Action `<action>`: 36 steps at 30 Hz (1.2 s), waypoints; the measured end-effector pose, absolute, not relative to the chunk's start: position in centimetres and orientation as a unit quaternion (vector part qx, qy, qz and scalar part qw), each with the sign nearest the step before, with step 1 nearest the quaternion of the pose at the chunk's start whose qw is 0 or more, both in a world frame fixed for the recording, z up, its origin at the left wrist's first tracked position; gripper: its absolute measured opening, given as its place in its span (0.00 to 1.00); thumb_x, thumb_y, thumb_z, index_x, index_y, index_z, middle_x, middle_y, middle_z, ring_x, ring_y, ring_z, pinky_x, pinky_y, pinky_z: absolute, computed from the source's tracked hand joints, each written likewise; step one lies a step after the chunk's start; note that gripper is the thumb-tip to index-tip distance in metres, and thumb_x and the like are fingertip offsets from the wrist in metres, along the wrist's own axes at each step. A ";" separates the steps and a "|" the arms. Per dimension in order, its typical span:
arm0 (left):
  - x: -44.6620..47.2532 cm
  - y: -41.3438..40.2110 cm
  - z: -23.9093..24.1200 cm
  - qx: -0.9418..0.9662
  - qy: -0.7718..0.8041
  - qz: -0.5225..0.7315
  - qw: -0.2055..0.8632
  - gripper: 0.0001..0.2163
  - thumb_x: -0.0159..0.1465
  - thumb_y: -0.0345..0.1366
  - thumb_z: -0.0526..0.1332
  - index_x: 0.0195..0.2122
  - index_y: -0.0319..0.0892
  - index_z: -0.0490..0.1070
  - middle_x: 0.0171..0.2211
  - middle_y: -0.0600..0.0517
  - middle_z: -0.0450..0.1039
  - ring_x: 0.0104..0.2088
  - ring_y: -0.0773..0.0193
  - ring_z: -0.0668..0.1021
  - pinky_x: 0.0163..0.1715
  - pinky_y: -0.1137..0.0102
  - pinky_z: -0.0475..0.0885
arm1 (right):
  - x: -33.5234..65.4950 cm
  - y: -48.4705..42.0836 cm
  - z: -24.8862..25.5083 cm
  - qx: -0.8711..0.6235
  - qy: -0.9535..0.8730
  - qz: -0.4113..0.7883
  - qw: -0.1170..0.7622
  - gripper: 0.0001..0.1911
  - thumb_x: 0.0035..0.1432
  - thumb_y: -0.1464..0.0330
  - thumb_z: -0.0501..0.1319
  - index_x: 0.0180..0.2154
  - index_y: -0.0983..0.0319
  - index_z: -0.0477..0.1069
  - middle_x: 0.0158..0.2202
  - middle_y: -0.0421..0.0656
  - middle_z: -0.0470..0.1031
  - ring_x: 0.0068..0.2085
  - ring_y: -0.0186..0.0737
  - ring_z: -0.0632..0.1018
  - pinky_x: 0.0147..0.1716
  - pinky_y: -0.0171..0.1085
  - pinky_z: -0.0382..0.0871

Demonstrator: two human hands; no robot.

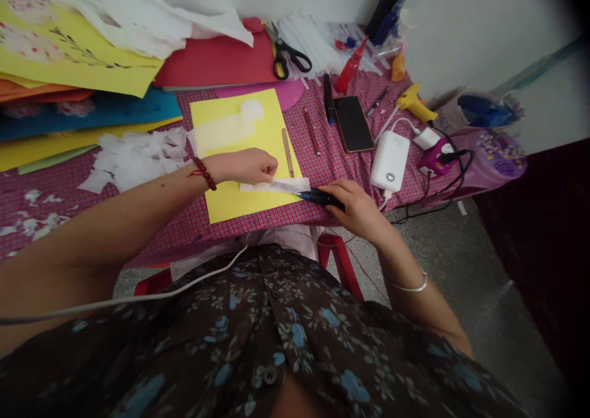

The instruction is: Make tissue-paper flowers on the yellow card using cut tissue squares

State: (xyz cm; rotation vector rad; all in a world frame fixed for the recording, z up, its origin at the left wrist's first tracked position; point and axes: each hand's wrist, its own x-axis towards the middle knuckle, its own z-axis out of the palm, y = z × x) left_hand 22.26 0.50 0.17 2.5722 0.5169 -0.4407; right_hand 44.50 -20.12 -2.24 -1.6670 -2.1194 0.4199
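Note:
My left hand (251, 166) is closed in a pinch, holding the left end of a thin white paper strip (276, 185) that lies across a yellow sheet (239, 141). My right hand (353, 206) is wrapped round the dark handles of small scissors (318, 197), whose blades point left and meet the right end of the strip. Both hands rest near the front edge of the red checked tablecloth (322, 166). A piece of white tissue (228, 129) lies higher up on the yellow sheet.
White paper scraps (133, 157) lie left of the yellow sheet. Stacked coloured sheets (69, 86) fill the back left. Black-handled scissors (288, 55), pencils (311, 130), a phone (353, 123), a power bank (390, 160), a glue gun (412, 101) and a red bottle (350, 70) sit at the right.

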 end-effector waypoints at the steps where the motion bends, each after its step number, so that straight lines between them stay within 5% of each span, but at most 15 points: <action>1: 22.3 0.4 0.3 0.942 0.184 -0.161 0.229 0.08 0.63 0.35 0.55 0.30 0.39 0.72 0.26 0.51 0.73 0.25 0.69 0.68 0.27 0.72 0.58 | 44.5 -20.0 -2.3 -0.596 -0.761 0.152 0.203 0.21 0.60 0.76 0.60 0.55 0.64 0.72 0.47 0.54 0.75 0.49 0.55 0.76 0.51 0.56 0.73; 9: 23.6 -1.3 0.3 0.949 0.222 -0.173 0.139 0.22 0.68 0.50 0.51 0.36 0.37 0.78 0.28 0.44 0.76 0.26 0.62 0.72 0.28 0.66 0.57 | 44.0 -19.7 -2.3 -0.585 -0.768 0.158 0.206 0.20 0.60 0.76 0.60 0.55 0.64 0.71 0.48 0.53 0.74 0.50 0.53 0.76 0.51 0.53 0.74; 24: 23.8 -1.9 -0.3 0.943 0.257 -0.135 0.162 0.17 0.66 0.47 0.58 0.32 0.37 0.77 0.25 0.45 0.73 0.27 0.62 0.70 0.27 0.66 0.54 | 43.4 -23.4 -2.6 -0.606 -0.741 0.185 0.223 0.24 0.62 0.74 0.59 0.60 0.58 0.68 0.50 0.52 0.73 0.51 0.54 0.75 0.52 0.56 0.73; 30: 23.3 -0.3 0.3 0.933 0.227 -0.177 0.216 0.20 0.68 0.47 0.52 0.33 0.38 0.76 0.26 0.47 0.73 0.25 0.64 0.70 0.28 0.67 0.58 | 43.7 -23.1 -2.5 -0.609 -0.739 0.177 0.228 0.22 0.63 0.74 0.59 0.58 0.59 0.69 0.48 0.51 0.74 0.50 0.54 0.75 0.51 0.55 0.73; 36: 21.7 2.3 0.5 0.924 0.215 -0.183 0.259 0.10 0.58 0.42 0.64 0.32 0.40 0.74 0.24 0.52 0.70 0.25 0.65 0.69 0.29 0.69 0.57 | 43.9 -22.7 -2.4 -0.607 -0.743 0.178 0.218 0.21 0.62 0.75 0.59 0.57 0.62 0.69 0.47 0.52 0.74 0.49 0.54 0.75 0.51 0.55 0.73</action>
